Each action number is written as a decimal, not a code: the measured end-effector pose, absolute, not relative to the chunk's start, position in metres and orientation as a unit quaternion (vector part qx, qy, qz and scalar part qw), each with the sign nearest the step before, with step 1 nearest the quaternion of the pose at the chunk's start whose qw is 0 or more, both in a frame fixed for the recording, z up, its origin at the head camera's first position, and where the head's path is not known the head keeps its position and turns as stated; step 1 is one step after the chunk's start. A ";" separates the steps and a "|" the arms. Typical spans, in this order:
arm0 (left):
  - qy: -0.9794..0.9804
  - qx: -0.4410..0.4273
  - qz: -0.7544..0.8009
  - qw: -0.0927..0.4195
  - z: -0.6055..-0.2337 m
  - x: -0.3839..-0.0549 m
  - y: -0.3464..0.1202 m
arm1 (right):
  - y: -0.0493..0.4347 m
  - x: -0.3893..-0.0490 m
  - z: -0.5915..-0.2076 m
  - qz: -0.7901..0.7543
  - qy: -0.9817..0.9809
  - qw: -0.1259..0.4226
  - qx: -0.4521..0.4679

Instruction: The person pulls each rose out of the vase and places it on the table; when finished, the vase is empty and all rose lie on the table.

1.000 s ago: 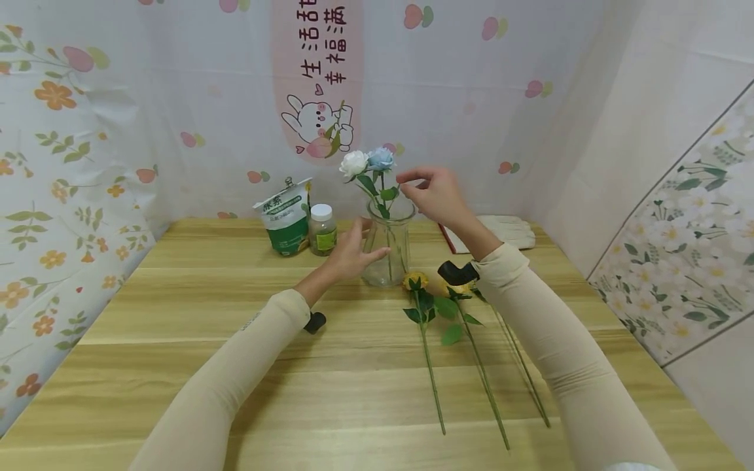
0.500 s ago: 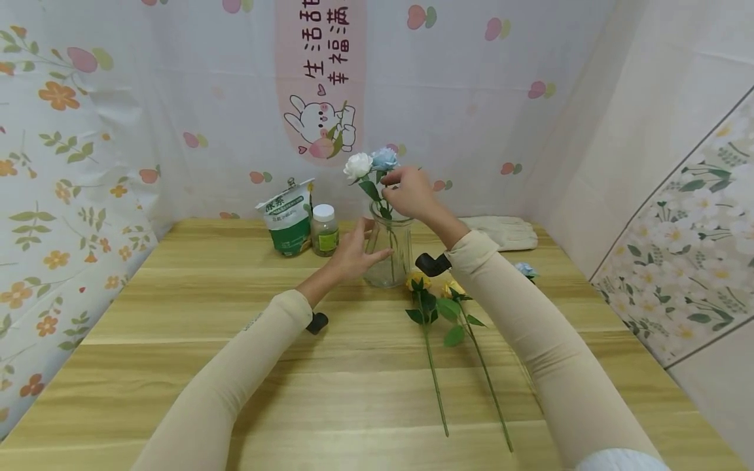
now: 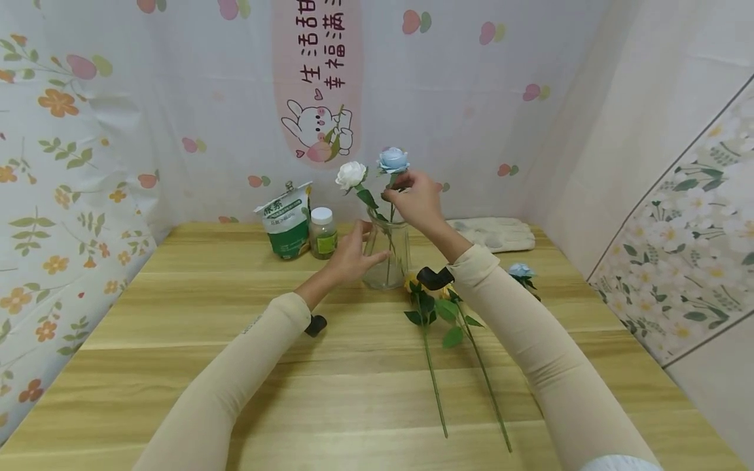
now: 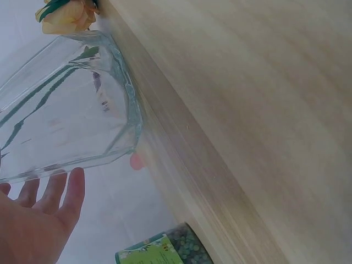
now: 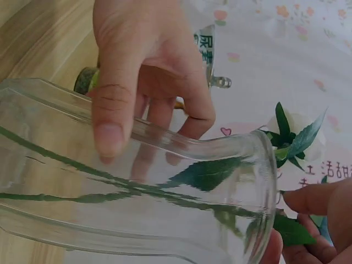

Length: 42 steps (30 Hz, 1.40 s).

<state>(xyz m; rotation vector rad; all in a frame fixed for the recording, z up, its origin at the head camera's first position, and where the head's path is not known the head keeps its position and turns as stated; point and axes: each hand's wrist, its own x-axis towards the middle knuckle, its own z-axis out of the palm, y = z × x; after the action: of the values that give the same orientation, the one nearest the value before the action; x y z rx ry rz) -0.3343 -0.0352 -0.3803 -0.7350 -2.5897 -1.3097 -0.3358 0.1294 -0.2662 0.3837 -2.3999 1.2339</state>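
A clear glass vase [image 3: 377,271] stands upright with two crossing stems inside. My left hand [image 3: 349,255] holds its side; in the right wrist view the left thumb [image 5: 110,129] lies on the near face, the fingers behind the glass. Above the rim, my right hand [image 3: 418,201] pinches the blue rose [image 3: 393,160] by its stem, just below the bloom. A white rose [image 3: 351,175] leans left out of the same vase. Right of the vase's base lie two yellow roses, one yellow bloom [image 4: 66,19] showing in the left wrist view; my right wrist partly covers the other.
Left of the vase stand a white-capped jar [image 3: 323,233] and a green-and-white pouch [image 3: 287,222]. White gloves [image 3: 497,233] lie behind my right arm. Another blue rose [image 3: 521,269] lies beyond that forearm, its stem mostly hidden. A printed cloth [image 3: 471,131] hangs behind the table.
My right hand has moved left from beside the vase mouth and taken hold of the blue rose's stem. That bloom now stands farther from the white one. The left hand stays at the vase.
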 end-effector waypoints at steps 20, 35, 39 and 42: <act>-0.858 -0.245 -0.444 0.077 -0.383 -0.333 -0.039 | 0.149 -0.330 -0.291 0.625 -0.738 0.238 0.092; -0.861 -0.245 -0.441 0.067 -0.379 -0.330 -0.033 | 0.165 -0.326 -0.305 0.701 -0.647 0.286 0.093; -0.861 -0.247 -0.440 0.066 -0.379 -0.331 -0.034 | 0.166 -0.325 -0.304 0.711 -0.632 0.294 0.092; -0.862 -0.243 -0.439 0.068 -0.380 -0.332 -0.035 | 0.166 -0.324 -0.302 0.718 -0.621 0.299 0.099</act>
<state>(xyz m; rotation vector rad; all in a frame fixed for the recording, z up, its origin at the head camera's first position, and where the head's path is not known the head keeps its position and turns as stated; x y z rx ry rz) -0.3315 -0.0345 -0.3796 -0.7318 -2.5985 -1.3231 -0.3244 0.1661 -0.3022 0.2640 -1.6505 1.9063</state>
